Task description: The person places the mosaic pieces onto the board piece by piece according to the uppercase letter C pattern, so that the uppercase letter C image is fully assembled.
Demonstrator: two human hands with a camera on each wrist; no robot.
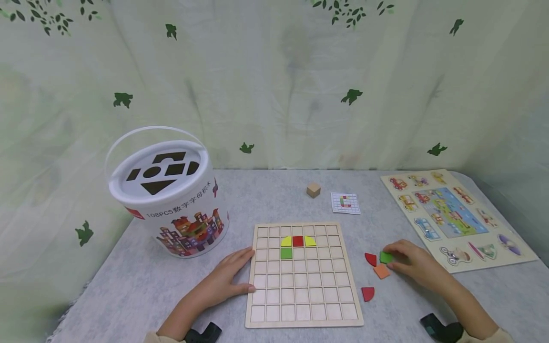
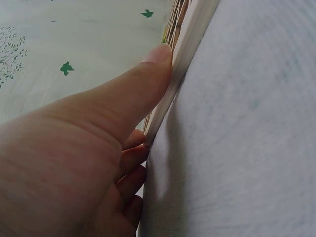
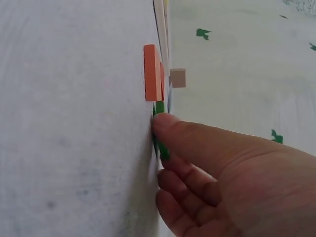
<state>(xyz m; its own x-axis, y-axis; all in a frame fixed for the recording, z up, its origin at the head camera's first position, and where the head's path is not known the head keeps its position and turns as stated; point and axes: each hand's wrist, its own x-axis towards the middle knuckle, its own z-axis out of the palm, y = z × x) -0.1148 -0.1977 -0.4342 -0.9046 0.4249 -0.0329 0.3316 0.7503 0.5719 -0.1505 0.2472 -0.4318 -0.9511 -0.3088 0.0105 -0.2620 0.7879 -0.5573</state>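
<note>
A wooden grid board (image 1: 304,323) lies on the table, its left edge touched by the thumb and fingertips of my left hand (image 1: 227,276). In its upper cells sit a red square (image 1: 298,241), a green square (image 1: 286,253) and two yellow quarter-round pieces (image 1: 310,241). To the right of the board, my right hand (image 1: 413,264) pinches a green piece (image 1: 386,257) between thumb and finger, low at the table. Close by lie an orange square (image 1: 381,271) and two red quarter-round pieces (image 1: 368,294). In the right wrist view the thumb partly covers the green piece (image 3: 162,150).
Behind the board are a small wooden cube (image 1: 313,190) and a card with a coloured grid pattern (image 1: 345,203). A white lidded bucket (image 1: 171,200) stands at the left. A picture puzzle board (image 1: 454,219) lies at the right. A curtain (image 1: 274,85) hangs behind the table.
</note>
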